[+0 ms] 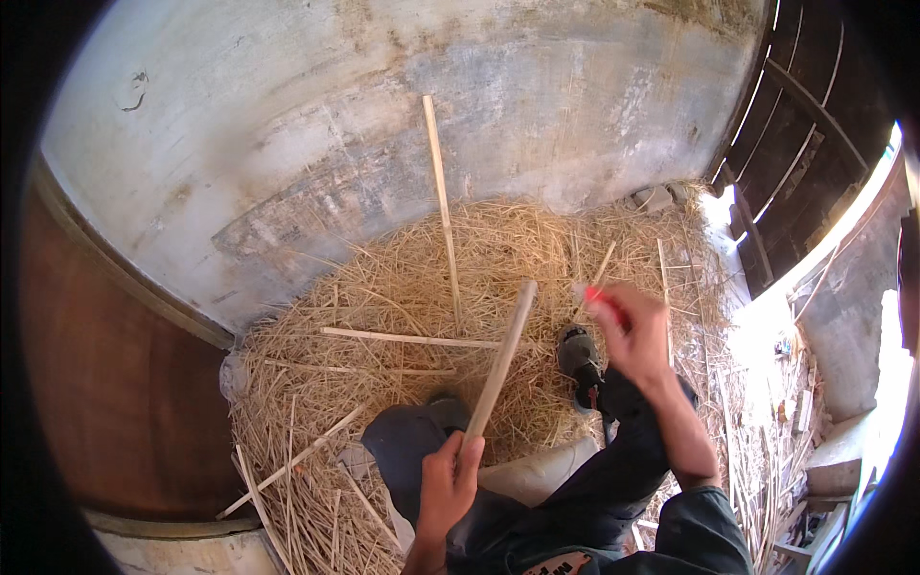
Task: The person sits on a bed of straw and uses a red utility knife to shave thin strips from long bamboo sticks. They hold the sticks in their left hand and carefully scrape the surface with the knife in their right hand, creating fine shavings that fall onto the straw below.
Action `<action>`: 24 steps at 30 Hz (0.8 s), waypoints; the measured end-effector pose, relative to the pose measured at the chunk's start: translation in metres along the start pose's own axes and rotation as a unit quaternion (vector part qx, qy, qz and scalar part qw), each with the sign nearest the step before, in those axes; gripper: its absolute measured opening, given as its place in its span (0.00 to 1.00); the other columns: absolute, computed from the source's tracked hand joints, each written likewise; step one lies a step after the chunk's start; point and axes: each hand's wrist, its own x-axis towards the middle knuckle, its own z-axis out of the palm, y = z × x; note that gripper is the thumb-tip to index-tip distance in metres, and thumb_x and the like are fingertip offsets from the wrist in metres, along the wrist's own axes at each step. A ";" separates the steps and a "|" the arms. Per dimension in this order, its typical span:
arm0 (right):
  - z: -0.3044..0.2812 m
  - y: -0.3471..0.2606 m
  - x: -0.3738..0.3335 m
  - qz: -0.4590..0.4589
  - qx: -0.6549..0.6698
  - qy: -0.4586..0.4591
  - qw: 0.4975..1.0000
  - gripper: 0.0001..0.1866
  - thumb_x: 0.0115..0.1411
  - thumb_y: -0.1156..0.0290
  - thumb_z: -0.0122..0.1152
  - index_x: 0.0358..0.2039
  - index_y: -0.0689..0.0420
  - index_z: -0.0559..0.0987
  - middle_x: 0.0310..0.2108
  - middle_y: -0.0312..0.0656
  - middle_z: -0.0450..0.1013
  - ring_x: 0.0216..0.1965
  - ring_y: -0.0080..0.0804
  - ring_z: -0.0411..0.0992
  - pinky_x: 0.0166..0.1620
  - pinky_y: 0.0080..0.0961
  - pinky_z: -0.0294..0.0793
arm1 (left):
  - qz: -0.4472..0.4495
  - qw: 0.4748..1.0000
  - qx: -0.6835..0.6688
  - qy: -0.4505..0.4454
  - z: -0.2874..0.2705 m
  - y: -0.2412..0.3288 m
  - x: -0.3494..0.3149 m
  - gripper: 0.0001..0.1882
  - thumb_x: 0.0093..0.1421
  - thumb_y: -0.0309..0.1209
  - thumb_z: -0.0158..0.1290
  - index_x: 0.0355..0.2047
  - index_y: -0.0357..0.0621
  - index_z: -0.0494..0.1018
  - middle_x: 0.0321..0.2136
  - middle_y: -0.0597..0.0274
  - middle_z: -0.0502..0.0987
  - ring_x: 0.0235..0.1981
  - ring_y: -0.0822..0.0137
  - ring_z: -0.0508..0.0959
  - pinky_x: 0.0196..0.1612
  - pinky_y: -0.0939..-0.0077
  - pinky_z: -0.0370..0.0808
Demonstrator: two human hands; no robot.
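Note:
My left hand is closed around the lower end of a pale bamboo or wooden strip, which slants up and to the right above my lap. To the right of the strip's upper end, my right hand is raised and closed on a small red tool. A pale tip shows at the tool's left end, but motion blur hides its exact kind. The tool and the strip appear apart. Below the hands are my legs in dark trousers and a dark shoe.
Straw and shavings cover the floor. Several loose strips lie there, and one long strip leans on the stained wall. A brown panel stands at the left. Dark slatted boards rise at the right beside bright light.

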 end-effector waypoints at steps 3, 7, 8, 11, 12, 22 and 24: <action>0.021 -0.021 -0.021 -0.127 0.042 -0.057 0.989 0.12 0.64 0.62 0.75 0.43 0.54 0.88 0.34 0.41 0.83 0.25 0.37 0.81 0.29 0.32 0.81 | 0.014 0.999 -0.014 0.027 0.005 0.010 0.017 0.22 0.77 0.41 0.57 0.31 0.36 0.72 0.15 0.59 0.63 0.17 0.74 0.62 0.22 0.68 0.60; 0.032 -0.035 -0.035 -0.194 -0.020 -0.111 0.975 0.13 0.63 0.58 0.77 0.42 0.51 0.87 0.29 0.36 0.79 0.23 0.36 0.80 0.25 0.33 0.78 | 0.036 0.999 -0.014 0.037 0.012 0.026 0.022 0.22 0.77 0.42 0.58 0.31 0.36 0.72 0.15 0.59 0.63 0.16 0.74 0.62 0.21 0.68 0.60; 0.035 -0.037 -0.036 -0.201 -0.015 -0.107 0.974 0.13 0.63 0.57 0.77 0.42 0.51 0.87 0.29 0.36 0.78 0.23 0.35 0.80 0.25 0.33 0.78 | 0.035 0.998 -0.018 0.039 0.014 0.030 0.023 0.22 0.77 0.42 0.57 0.31 0.36 0.72 0.16 0.63 0.61 0.18 0.76 0.60 0.22 0.69 0.58; 0.039 -0.038 -0.037 -0.212 -0.014 -0.096 0.972 0.14 0.63 0.56 0.77 0.42 0.51 0.86 0.28 0.35 0.77 0.22 0.34 0.79 0.24 0.33 0.77 | 0.039 0.998 -0.026 0.044 0.020 0.036 0.026 0.22 0.78 0.43 0.55 0.31 0.37 0.73 0.18 0.73 0.58 0.22 0.81 0.57 0.23 0.72 0.54; 0.039 -0.039 -0.037 -0.210 -0.019 -0.094 0.973 0.14 0.63 0.57 0.77 0.42 0.51 0.86 0.28 0.35 0.77 0.21 0.35 0.79 0.24 0.33 0.76 | 0.043 0.998 -0.023 0.046 0.020 0.036 0.027 0.22 0.78 0.43 0.55 0.31 0.37 0.73 0.18 0.72 0.58 0.22 0.81 0.57 0.23 0.72 0.54; 0.034 -0.037 -0.034 -0.227 -0.035 -0.059 0.971 0.17 0.56 0.57 0.82 0.40 0.52 0.87 0.23 0.33 0.72 0.18 0.32 0.72 0.21 0.30 0.71 | 0.039 0.998 -0.033 0.022 0.016 0.033 0.023 0.23 0.79 0.43 0.54 0.29 0.38 0.71 0.17 0.72 0.59 0.22 0.81 0.57 0.23 0.72 0.53; 0.033 -0.038 -0.034 -0.223 -0.039 -0.052 0.973 0.13 0.59 0.57 0.79 0.40 0.48 0.88 0.25 0.32 0.73 0.18 0.31 0.73 0.21 0.31 0.71 | 0.025 0.999 -0.036 0.015 0.014 0.032 0.021 0.23 0.79 0.43 0.54 0.29 0.38 0.71 0.18 0.72 0.59 0.22 0.81 0.57 0.23 0.72 0.54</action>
